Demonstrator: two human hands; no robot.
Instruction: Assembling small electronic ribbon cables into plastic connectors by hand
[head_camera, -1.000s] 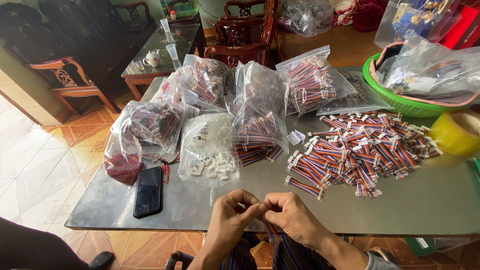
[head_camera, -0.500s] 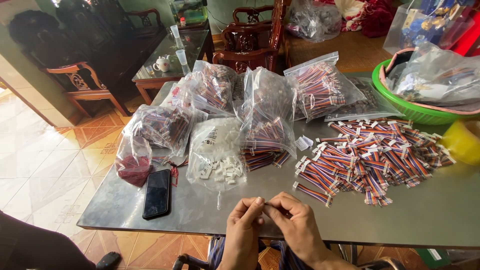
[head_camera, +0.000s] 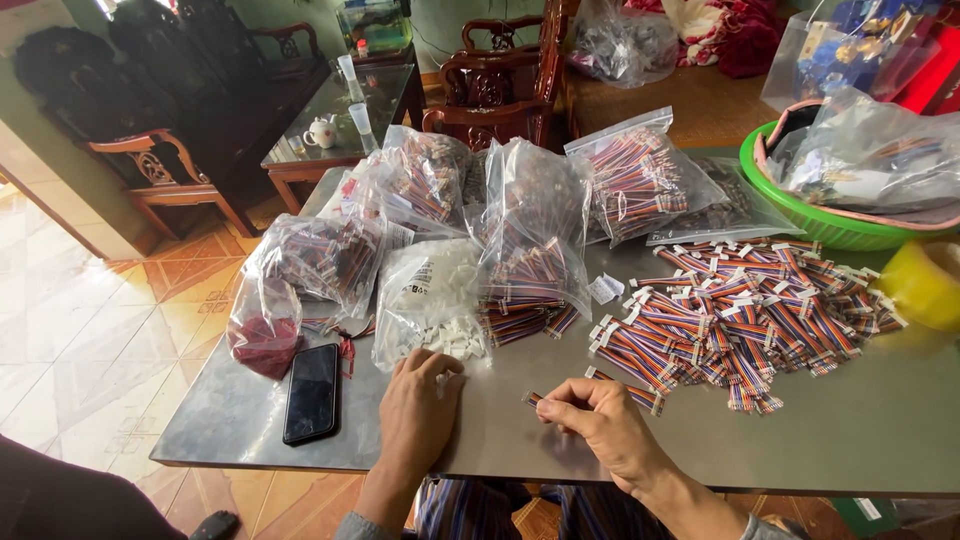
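My right hand (head_camera: 598, 428) pinches a short striped ribbon cable (head_camera: 534, 399) just above the grey metal table (head_camera: 820, 440), close to the front edge. My left hand (head_camera: 417, 408) rests flat on the table with its fingertips on the small white plastic connectors (head_camera: 446, 346) spilling from an open clear bag (head_camera: 432, 298). A big loose pile of striped ribbon cables with white ends (head_camera: 735, 318) lies to the right of my right hand.
Several clear bags of cables (head_camera: 535, 235) stand across the table's middle and left. A black phone (head_camera: 312, 392) lies at the front left. A green basin with plastic bags (head_camera: 850, 190) and a yellow tape roll (head_camera: 925, 283) sit at right. Wooden chairs and a glass table stand behind.
My hands were together at the table's front edge; the left one has now reached forward to the white connectors, while the right holds a cable over the table.
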